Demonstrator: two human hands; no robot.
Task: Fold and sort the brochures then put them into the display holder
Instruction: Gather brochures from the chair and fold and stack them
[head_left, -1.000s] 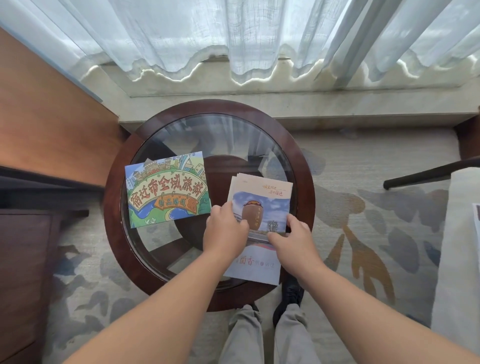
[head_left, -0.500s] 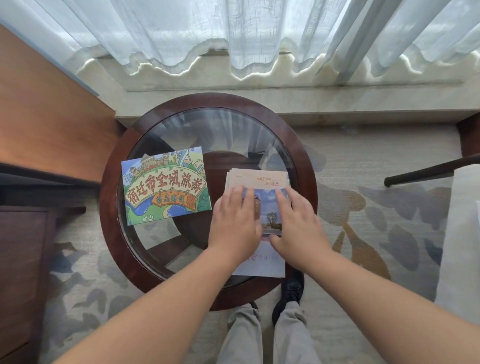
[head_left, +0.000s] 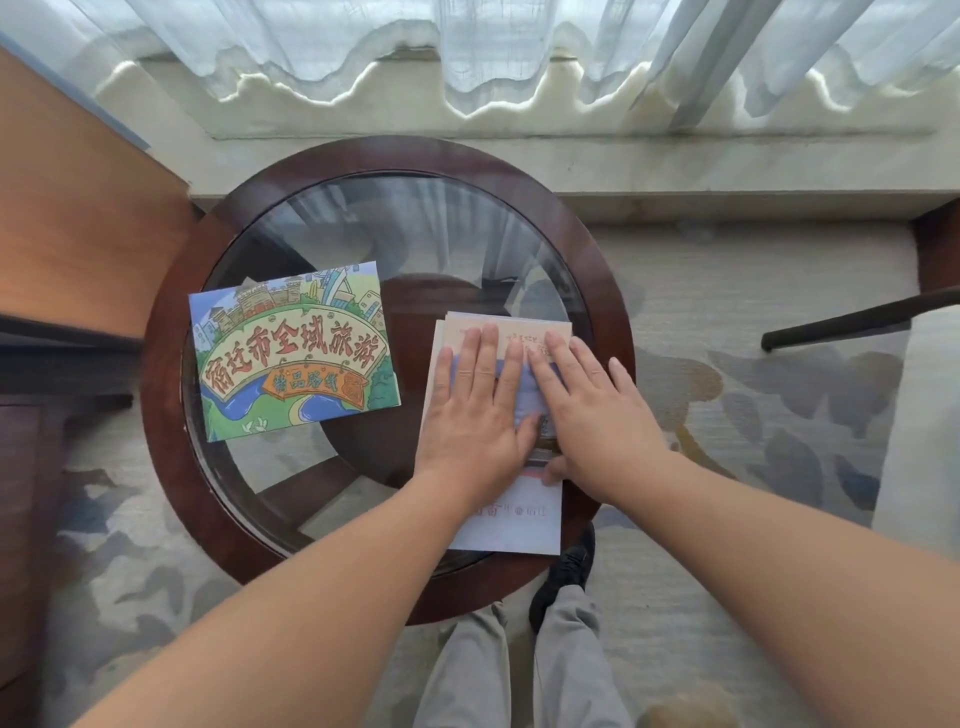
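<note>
A stack of pale brochures (head_left: 519, 525) lies on the right half of a round glass-topped table (head_left: 171, 415). My left hand (head_left: 475, 410) lies flat on the stack's left part with straight fingers. Flat beside it, my right hand (head_left: 592, 410) presses the right part, fingertips near the stack's far edge. Both palms cover most of the top sheet's picture. A colourful cartoon-map brochure (head_left: 293, 353) lies flat on the left half of the table, apart from both hands. No display holder is in view.
The table has a dark wooden rim (head_left: 608, 291) and stands on patterned carpet. A wooden desk (head_left: 78, 208) is at the left, a dark chair arm (head_left: 857, 322) at the right, and sheer curtains (head_left: 467, 47) hang beyond. My legs and shoe (head_left: 563, 571) are below the table.
Both hands have slid forward over the brochure stack and flattened out, from curled at its near edge to fingers straight and pressing down. The cartoon brochure has not moved.
</note>
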